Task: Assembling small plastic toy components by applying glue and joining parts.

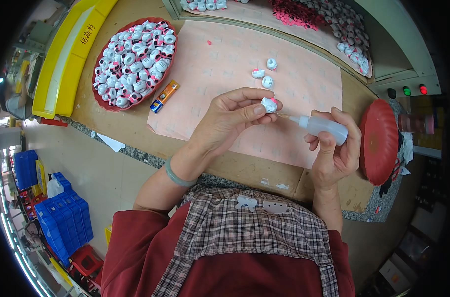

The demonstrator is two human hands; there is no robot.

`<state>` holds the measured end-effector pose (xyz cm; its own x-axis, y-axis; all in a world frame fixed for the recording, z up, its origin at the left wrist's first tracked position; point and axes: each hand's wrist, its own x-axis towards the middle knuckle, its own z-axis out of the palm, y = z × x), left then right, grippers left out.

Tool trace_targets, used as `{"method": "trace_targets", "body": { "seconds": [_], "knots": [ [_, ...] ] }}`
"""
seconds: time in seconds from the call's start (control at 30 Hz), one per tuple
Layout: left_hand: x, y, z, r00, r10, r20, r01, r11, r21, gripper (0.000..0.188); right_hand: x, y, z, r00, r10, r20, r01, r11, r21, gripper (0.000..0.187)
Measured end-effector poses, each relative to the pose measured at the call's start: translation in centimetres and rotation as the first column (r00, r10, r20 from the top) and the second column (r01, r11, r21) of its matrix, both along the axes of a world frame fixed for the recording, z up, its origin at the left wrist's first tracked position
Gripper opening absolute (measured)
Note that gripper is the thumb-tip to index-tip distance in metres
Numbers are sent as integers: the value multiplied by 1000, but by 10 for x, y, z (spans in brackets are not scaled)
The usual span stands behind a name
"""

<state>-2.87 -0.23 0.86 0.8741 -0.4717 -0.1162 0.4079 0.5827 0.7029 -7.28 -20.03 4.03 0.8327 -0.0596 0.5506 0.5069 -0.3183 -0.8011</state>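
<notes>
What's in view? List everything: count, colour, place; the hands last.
Held piece: one, white-pink, centre
Squeeze bottle: one, translucent, right of centre
Paper sheet: one, pale pink, centre
Loose pieces: three, mostly white, on sheet
Table: one, brown, under sheet
Full bowl: one, red, upper left
Heaped pieces: uncountable, white, pink, black, in bowl
Small pack: one, orange-blue, beside full bowl
Tray: one, yellow, left
Second bowl: one, red, right
Shelf heaps: several, white, pink, grey, top
Buttons: three, black, green, red, upper right
Crates: several, blue, lower left
Apron: one, checked, bottom
Left hand: one, bare, centre
Right hand: one, bare, right
</notes>
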Motion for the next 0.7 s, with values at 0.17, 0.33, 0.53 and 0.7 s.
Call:
{"method": "trace_targets", "body": {
  "seconds": [0.17,0.33,0.53,0.7],
  "knots": [
    [-1,0,-1,1000,-24,-19,24,1000,-2,30,3,3,-2,1000,1,4,-1,996,87,34],
    [0,1,-4,997,-62,-40,60,997,-53,31,2,1,-4,1000,8,17,-10,995,100,35],
    [0,2,-7,996,-78,-47,72,990,-118,34,-1,0,-2,1000,-13,-15,15,993,116,38],
    [0,3,-5,993,-99,-66,86,981,-173,36,-1,-2,-4,999,-26,-21,29,993,118,39]
  ]
}}
